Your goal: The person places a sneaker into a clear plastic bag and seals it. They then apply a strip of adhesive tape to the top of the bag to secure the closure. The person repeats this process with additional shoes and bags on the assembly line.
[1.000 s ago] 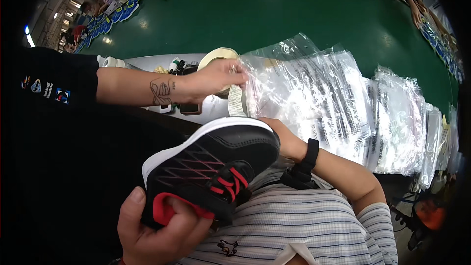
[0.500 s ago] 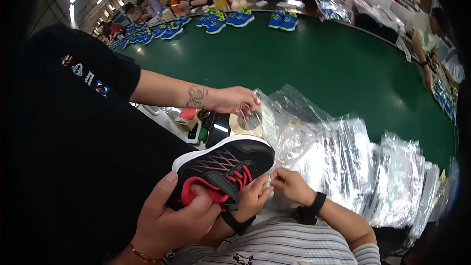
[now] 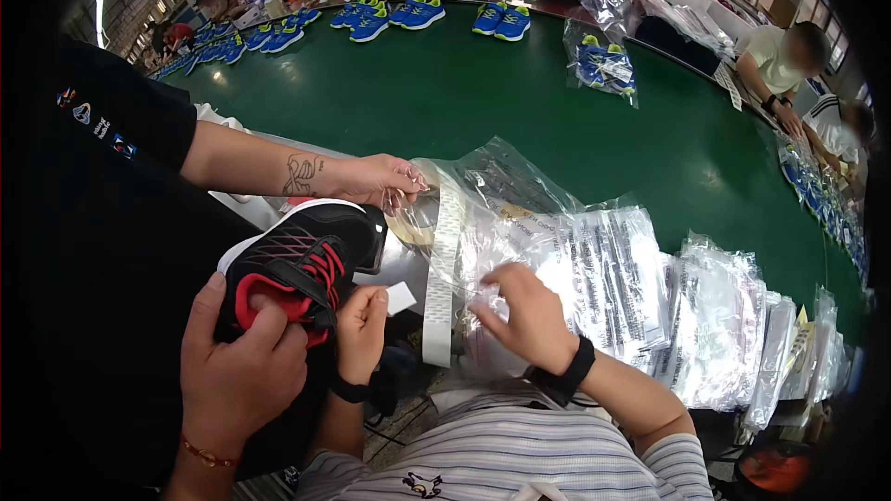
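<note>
My left hand [image 3: 362, 325] pinches a small white square sticker [image 3: 401, 298] between thumb and fingers. Thumb and fingers apart, my right hand [image 3: 527, 315] hovers over the near end of clear plastic bags [image 3: 520, 232]; I see nothing between its fingertips. Between my hands runs a white strip with rows of small marks [image 3: 439, 288]. Left of my left hand, a co-worker's hand [image 3: 243, 357] with a red bracelet grips a black sneaker with red laces [image 3: 297, 264] by its red-lined opening. The co-worker's tattooed arm reaches across, its hand [image 3: 394, 181] pinching clear film.
Stacked clear bags [image 3: 622, 269] spread rightward along the near edge of the green table [image 3: 418, 102]. Blue-green sneakers [image 3: 369, 20] line its far side, and a bagged pair [image 3: 605, 65] lies farther right. Several people work around the table.
My hands, close together beneath the sneaker's toe before, are now apart, and the white sticker shows in my left. The sneaker sits farther left in view. A bagged blue pair now lies on the table.
</note>
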`<state>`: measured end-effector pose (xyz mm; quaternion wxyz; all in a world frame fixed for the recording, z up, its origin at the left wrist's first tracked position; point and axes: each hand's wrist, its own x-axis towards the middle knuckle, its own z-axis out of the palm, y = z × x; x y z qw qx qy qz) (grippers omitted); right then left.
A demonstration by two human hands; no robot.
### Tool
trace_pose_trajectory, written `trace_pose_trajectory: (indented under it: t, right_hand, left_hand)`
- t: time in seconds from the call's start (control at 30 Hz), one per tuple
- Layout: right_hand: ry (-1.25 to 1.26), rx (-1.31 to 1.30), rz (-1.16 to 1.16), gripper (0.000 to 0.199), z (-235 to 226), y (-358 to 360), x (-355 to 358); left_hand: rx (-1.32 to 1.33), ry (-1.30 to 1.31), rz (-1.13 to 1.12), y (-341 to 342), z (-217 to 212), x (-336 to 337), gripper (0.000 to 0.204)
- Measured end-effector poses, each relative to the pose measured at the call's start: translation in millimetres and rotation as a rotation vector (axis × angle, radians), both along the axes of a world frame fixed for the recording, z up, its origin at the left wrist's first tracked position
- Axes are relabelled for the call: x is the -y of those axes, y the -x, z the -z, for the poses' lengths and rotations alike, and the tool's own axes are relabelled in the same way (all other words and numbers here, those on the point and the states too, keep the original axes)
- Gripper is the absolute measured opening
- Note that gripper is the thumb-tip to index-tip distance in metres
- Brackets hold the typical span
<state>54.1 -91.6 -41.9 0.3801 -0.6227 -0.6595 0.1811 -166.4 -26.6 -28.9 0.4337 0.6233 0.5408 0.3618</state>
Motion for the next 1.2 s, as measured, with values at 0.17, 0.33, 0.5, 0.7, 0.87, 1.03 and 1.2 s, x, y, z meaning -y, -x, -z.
trace_pose_trajectory:
  t: [0.17, 0.33, 0.5, 0.7, 0.87, 1.03, 1.2]
  right_hand:
    - [-0.116, 0.335, 0.219, 0.050, 15.4, -14.5, -90.6]
    - [-0.080, 0.254, 0.215, 0.009, 47.0, -20.1, -97.6]
    - [-0.125, 0.153, 0.209, 0.012, 35.8, -30.6, -83.0]
    - [-0.279, 0.424, 0.162, 0.006, 26.0, -21.8, -65.9]
    - [-0.225, 0.304, 0.073, 0.031, 23.8, -4.5, -58.8]
    - [-0.229, 0.063, -0.057, 0.055, 18.9, -21.3, -30.4]
    - [0.047, 0.239, 0.014, 0.026, 21.5, -42.0, 43.3]
  left_hand:
    - [0.643, 0.158, 0.460, -36.1, 11.9, -9.3, 0.034]
    - [1.247, 0.594, 0.532, -95.7, 60.2, -74.0, 0.029]
    - [1.279, 0.781, 0.419, -98.8, 117.8, -90.5, 0.030]
    - [0.626, 0.539, 0.161, -107.5, 139.5, -84.2, 0.027]
    - [0.784, 0.442, 0.259, -116.3, 121.7, -87.9, 0.031]
    - [1.481, 0.977, 0.806, -81.2, 61.3, -79.5, 0.069]
    - [0.840, 0.432, 0.471, -2.8, 25.3, -34.0, 0.058]
